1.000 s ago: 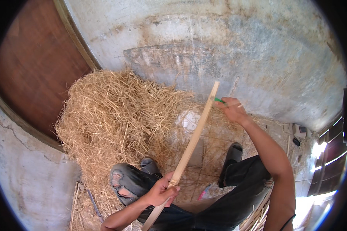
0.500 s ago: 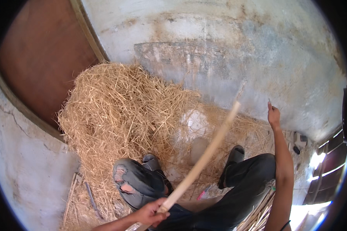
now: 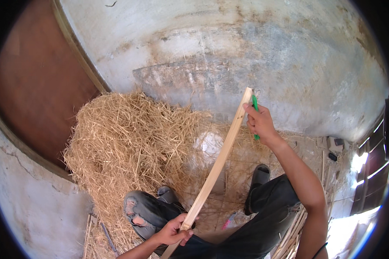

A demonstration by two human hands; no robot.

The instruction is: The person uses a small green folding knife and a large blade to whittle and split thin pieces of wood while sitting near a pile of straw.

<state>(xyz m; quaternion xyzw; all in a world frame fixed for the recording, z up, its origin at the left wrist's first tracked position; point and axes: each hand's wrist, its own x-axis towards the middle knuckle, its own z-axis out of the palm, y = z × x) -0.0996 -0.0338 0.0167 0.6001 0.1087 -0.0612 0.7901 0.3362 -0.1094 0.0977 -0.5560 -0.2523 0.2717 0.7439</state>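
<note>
Overhead and ahead, a stained, pale wall [image 3: 255, 47] closes off the space, and a big loose heap of straw [image 3: 125, 134] is banked against it on the left, probably pushed there so that the floor between the feet stays usable. Next in size come the person's legs in dark, torn trousers [image 3: 268, 211], set apart, which seems to leave room for a long piece to slant between them.

That piece, a wooden strip [image 3: 220, 162], rises from the lower edge of the view, over the lap, to a free upper end in front of the wall. It is pale yellow, long and flat, with a smooth-looking broad face, a narrow side edge and a slight bow that may be partly the lens.

The left hand [image 3: 176, 230] has its grip closed around the strip low down, likely to keep it steady and angled away from the body. Up near the far end, the right hand [image 3: 260, 122] has its grip wrapped about a slim green-handled tool [image 3: 255, 103], thumb against the strip's edge, perhaps to guide the tool close beside the wood. Smallest of all, a joint mark crosses the strip by the left hand.
</note>
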